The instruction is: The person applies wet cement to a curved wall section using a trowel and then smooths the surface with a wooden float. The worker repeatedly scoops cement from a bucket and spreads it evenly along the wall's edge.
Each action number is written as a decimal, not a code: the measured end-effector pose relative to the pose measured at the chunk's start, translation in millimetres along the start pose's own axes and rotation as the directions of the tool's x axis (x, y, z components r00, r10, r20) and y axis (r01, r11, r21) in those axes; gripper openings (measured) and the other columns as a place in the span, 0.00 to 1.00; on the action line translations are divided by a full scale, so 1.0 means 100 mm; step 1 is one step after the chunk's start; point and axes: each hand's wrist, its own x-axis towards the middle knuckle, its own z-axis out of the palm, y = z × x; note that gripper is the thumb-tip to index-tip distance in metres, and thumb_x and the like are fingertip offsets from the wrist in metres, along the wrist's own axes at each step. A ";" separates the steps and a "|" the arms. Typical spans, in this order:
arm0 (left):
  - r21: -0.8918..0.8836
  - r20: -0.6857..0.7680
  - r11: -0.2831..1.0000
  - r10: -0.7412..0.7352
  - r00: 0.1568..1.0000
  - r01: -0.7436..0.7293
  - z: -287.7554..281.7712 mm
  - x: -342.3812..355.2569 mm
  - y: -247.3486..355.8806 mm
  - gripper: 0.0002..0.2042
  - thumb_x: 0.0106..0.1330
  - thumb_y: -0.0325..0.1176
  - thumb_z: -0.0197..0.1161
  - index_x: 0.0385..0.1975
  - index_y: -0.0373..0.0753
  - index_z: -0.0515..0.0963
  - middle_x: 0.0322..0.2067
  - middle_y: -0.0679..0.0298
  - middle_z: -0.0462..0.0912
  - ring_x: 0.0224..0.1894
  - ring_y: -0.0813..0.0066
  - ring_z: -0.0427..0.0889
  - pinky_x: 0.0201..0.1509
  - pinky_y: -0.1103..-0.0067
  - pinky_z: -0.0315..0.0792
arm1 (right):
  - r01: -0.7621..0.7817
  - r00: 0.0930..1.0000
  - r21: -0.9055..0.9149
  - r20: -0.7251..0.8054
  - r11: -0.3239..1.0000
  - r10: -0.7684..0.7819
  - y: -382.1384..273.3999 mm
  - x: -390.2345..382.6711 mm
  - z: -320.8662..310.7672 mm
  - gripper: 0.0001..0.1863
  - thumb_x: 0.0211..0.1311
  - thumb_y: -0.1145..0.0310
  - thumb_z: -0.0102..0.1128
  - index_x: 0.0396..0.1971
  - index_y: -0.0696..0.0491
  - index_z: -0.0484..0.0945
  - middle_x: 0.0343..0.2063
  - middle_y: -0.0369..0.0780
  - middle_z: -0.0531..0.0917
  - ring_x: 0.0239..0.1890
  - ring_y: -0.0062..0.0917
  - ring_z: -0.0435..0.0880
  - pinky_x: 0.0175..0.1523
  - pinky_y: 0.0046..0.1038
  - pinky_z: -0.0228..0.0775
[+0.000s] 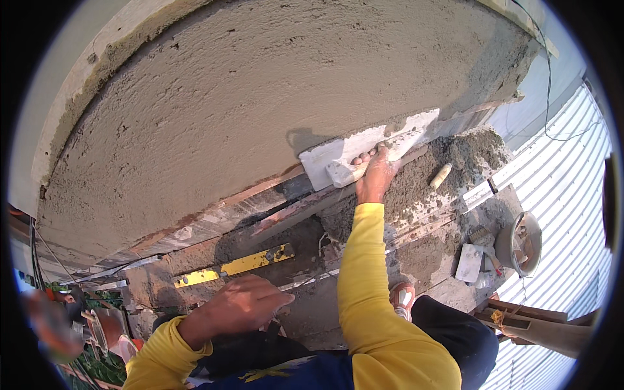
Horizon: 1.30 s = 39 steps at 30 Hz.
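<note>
My right hand (379,174) is closed round the handle of a white plastering float (322,161). The float lies against the lower edge of a wall of wet grey plaster (273,97), beside a wooden batten (227,211). My left hand (242,307) hangs in front of my body with its fingers curled, and nothing shows in it. Close beyond it a yellow spirit level (234,265) rests on the mortar-smeared planks. Right of my right hand lies a mound of mortar (478,153), with a pale tool handle (441,175) sticking out of it.
A grey bucket (525,246) stands at the right, beside a brush (482,238) and a white block (469,262). Corrugated metal sheets (565,175) spread out beyond. Timber pieces (539,328) jut in at lower right. A dark cable (547,71) hangs at upper right. Something blurred (52,325) is at far left.
</note>
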 end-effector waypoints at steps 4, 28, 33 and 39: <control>-0.002 -0.001 1.000 0.020 1.000 -0.020 0.01 -0.11 -0.08 0.27 0.49 0.29 0.75 0.53 0.36 0.82 0.34 0.62 0.85 0.38 0.61 0.86 0.47 0.66 0.80 | -0.075 0.997 0.064 -0.019 0.995 0.077 0.93 -1.21 0.19 0.21 0.79 0.75 0.52 0.63 0.47 0.56 0.39 0.41 0.73 0.26 0.23 0.74 0.28 0.32 0.75; -0.009 -0.006 1.000 0.024 1.000 -0.024 -0.05 0.25 -0.19 0.19 0.56 0.28 0.72 0.50 0.34 0.84 0.35 0.61 0.86 0.40 0.60 0.87 0.46 0.67 0.81 | -0.116 0.977 0.022 -0.179 0.993 0.118 0.48 -0.33 -0.38 0.21 0.78 0.71 0.51 0.64 0.47 0.57 0.38 0.39 0.72 0.29 0.23 0.72 0.27 0.28 0.71; -0.004 0.022 1.000 -0.029 0.999 0.029 -0.02 0.07 -0.16 0.19 0.57 0.28 0.71 0.50 0.34 0.85 0.36 0.61 0.87 0.40 0.60 0.88 0.47 0.68 0.82 | -0.023 0.995 0.100 -0.094 0.995 0.032 0.40 -0.70 -0.12 0.19 0.80 0.69 0.53 0.63 0.47 0.58 0.37 0.38 0.71 0.27 0.23 0.72 0.28 0.29 0.72; 0.007 -0.023 0.996 -0.092 0.996 0.092 -0.04 -0.18 -0.11 0.15 0.59 0.25 0.70 0.47 0.38 0.87 0.36 0.61 0.88 0.40 0.61 0.88 0.47 0.68 0.83 | 0.086 0.993 0.118 0.066 0.989 -0.094 0.08 -0.67 0.53 0.20 0.79 0.70 0.56 0.62 0.47 0.58 0.38 0.40 0.72 0.28 0.24 0.74 0.29 0.32 0.73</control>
